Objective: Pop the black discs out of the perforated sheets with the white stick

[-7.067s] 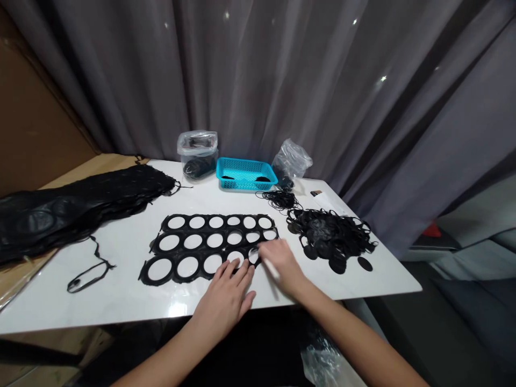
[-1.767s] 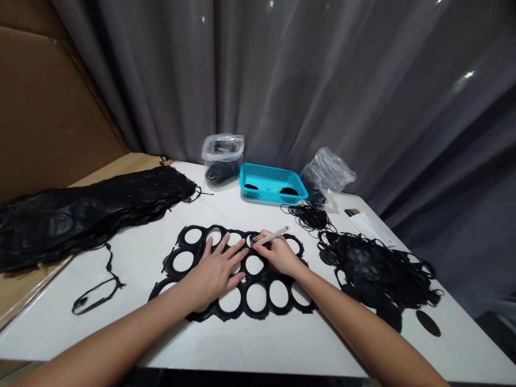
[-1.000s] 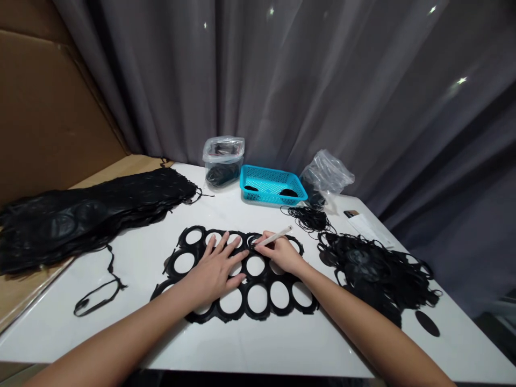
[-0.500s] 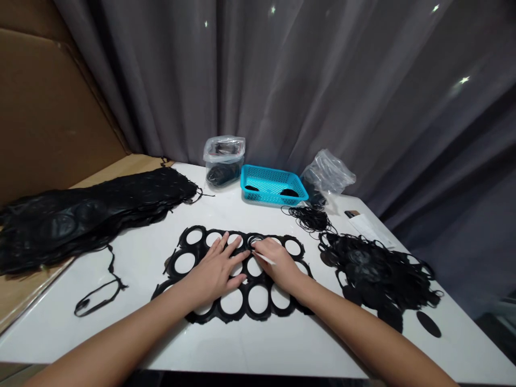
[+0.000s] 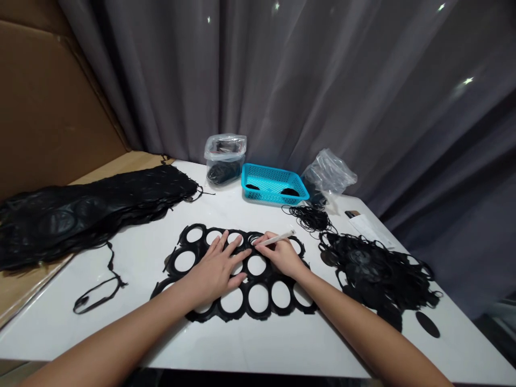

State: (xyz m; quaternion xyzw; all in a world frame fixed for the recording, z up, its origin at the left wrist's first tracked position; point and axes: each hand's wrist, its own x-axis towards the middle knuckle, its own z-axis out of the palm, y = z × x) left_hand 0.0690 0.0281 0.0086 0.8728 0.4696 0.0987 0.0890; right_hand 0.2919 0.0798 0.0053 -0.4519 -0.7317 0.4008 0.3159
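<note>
A black rubbery sheet (image 5: 245, 277) with rows of round holes lies flat on the white table. My left hand (image 5: 215, 271) rests on its middle with the fingers spread, holding nothing. Just to the right, my right hand (image 5: 280, 253) is closed around a thin white pen-like tool (image 5: 278, 237). The tool's lower end is at a hole in the sheet's top row, where thin black rings show around the rim. Its other end points up and to the right.
A thick stack of black sheets (image 5: 92, 207) is at the left. Behind are a clear tub (image 5: 224, 161), a blue basket (image 5: 274, 185) and a plastic bag (image 5: 329, 172). Black rings and scraps (image 5: 374, 269) are heaped at the right, near a black disc (image 5: 428, 324).
The white tool in my right hand has swung from pointing down and right to pointing up and right. My left hand has stayed in place on the sheet.
</note>
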